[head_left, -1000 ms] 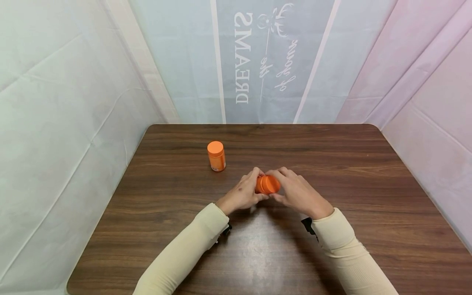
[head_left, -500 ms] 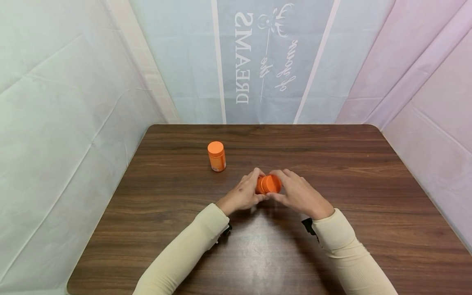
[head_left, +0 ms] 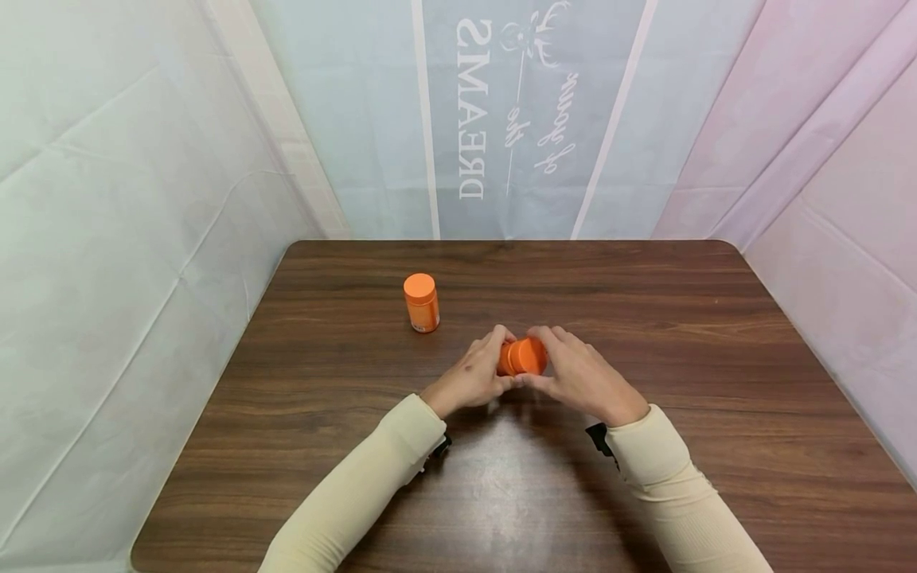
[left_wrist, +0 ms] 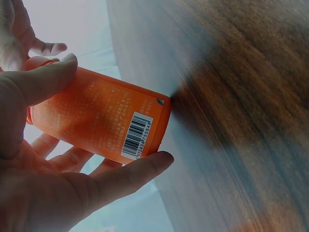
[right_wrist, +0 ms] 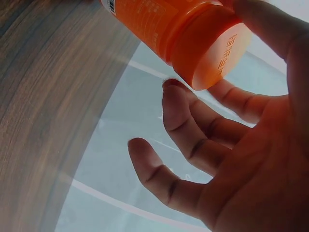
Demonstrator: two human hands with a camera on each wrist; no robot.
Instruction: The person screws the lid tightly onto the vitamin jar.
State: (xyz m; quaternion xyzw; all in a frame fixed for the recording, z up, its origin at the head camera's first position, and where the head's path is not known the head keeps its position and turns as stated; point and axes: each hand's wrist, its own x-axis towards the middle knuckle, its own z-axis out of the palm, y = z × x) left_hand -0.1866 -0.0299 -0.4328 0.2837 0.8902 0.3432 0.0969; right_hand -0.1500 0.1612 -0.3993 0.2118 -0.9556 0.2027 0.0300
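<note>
Tilted over the table, an orange plastic bottle [head_left: 505,360] lies across my left hand [head_left: 466,378], which grips its body between thumb and fingers. A barcode label [left_wrist: 137,136] shows near its base in the left wrist view. My right hand [head_left: 589,379] is at the other end, thumb and index finger on the ribless orange screw cap [right_wrist: 207,50]. The cap sits on the bottle, and raised lettering marks its top. The other right fingers curl loosely beside it. Part of the bottle's body is hidden by the left fingers.
A second capped orange bottle [head_left: 421,304] stands upright to the left, farther back on the brown wooden table [head_left: 322,382]. Fabric walls surround the table at the back and both sides; the back one [head_left: 372,119] carries white lettering.
The right fingertips have shifted slightly right round the cap. The left hand keeps its grip almost in place, and the standing bottle has not moved.
</note>
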